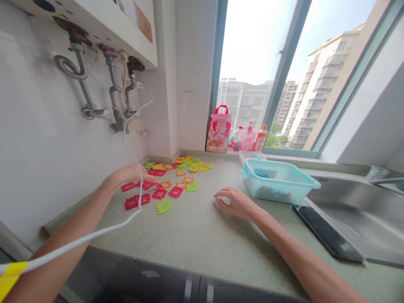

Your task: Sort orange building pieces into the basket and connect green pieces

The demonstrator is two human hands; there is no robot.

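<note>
Noting left hand [130,175] at red interlocking plastic pieces [159,193], grip narrow, hold unclear; right hand [236,203] curled on counter [202,235], grip unclear; most pieces loose, blue items [261,175] in teal tub [277,189].

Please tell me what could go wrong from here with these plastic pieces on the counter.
The white cable runs past the left hand and could catch the red plastic pieces and drag them. The right hand is near the teal plastic tub, which could get knocked toward the steel sink.

left forearm [67,219] — bare | right forearm [299,248] — bare | white cable [78,240] — yellow-banded
</note>
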